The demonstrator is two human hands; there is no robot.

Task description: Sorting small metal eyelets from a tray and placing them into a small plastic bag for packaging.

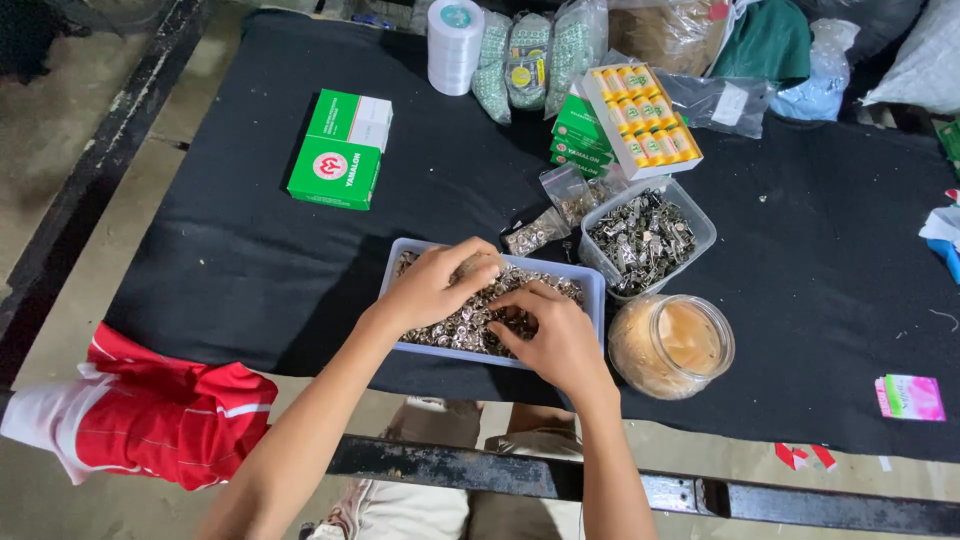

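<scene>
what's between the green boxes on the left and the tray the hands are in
In the head view, only bare black cloth lies between the green boxes and the blue tray of small metal pieces; nothing else sits on that stretch.
</scene>
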